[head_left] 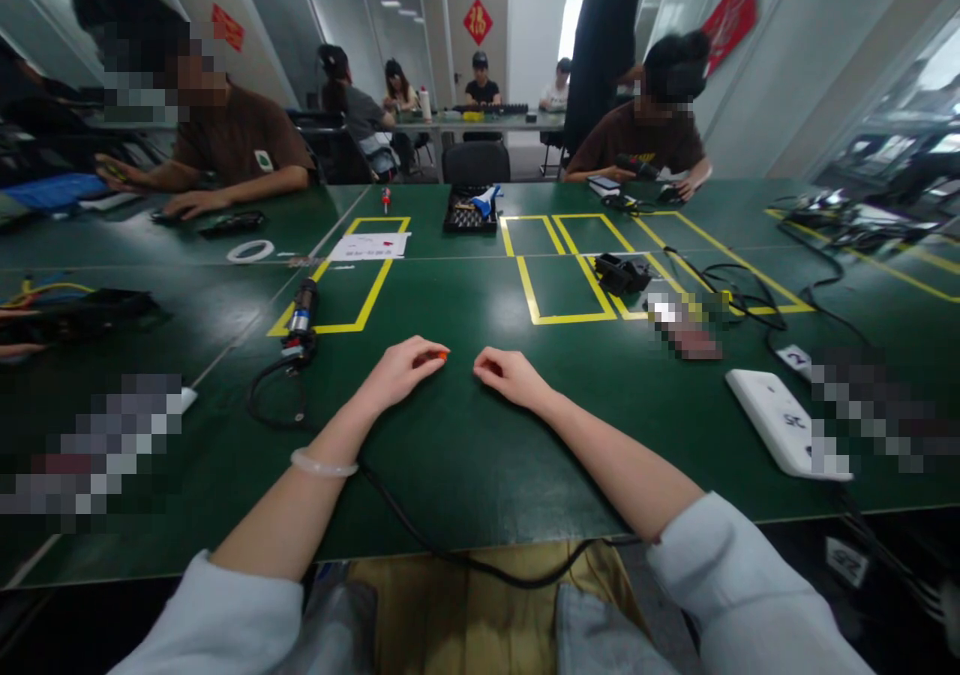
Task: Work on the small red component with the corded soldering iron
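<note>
Over the green table (450, 455), my left hand (409, 370) is closed on a small orange object (443, 355) that shows between the thumb and fingers. My right hand (510, 375) is just to the right of it, with curled fingers pressed together; what they hold, if anything, is hidden. A small gap separates the two hands. To the left of my left hand lies a black and silver cylindrical device (301, 315) with a black cable. A black bracket-like part (622, 273) lies beyond my right hand, on the yellow tape markings.
A black tray (470, 217) with a blue and white item stands at the back. A white paper (370, 246) and tape roll (250, 252) lie left. A white power bank (780, 425) and cables are right. Several people sit beyond; one stands.
</note>
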`<state>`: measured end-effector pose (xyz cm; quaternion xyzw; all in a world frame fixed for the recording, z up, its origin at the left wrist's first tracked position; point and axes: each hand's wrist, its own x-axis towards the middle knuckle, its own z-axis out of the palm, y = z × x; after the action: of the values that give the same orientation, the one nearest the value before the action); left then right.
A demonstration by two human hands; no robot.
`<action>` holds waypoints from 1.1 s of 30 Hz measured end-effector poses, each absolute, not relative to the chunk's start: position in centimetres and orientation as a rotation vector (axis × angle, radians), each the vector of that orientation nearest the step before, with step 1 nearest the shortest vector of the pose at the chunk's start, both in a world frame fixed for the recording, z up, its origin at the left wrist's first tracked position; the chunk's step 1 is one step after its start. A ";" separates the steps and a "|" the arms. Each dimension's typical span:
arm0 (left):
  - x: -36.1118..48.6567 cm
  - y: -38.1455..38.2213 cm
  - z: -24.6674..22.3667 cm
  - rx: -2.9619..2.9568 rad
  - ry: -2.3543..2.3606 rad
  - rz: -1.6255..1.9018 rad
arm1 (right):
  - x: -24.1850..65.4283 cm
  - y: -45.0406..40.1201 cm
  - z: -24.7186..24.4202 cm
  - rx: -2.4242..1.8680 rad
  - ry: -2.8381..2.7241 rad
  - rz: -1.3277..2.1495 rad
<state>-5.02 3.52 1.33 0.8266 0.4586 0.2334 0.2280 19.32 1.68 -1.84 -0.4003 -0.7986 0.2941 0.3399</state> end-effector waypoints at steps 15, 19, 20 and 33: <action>-1.7 1.5 0.8 1.855 0.963 0.594 | 18.9 1.3 -1.7 -0.928 -2.165 0.843; -1.6 1.5 0.7 1.912 0.985 0.617 | 18.9 1.5 -2.0 -0.949 -2.131 0.848; -1.6 1.5 0.7 1.936 0.993 0.624 | 18.9 1.6 -2.0 -0.956 -2.124 0.851; -1.8 1.0 1.6 2.044 1.043 0.602 | 19.0 1.6 -1.8 -1.030 -2.086 0.842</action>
<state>-1.76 1.04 1.55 0.7986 0.4076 0.2353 0.3752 18.99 1.63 -1.79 -0.3933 -0.7966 0.3217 0.3274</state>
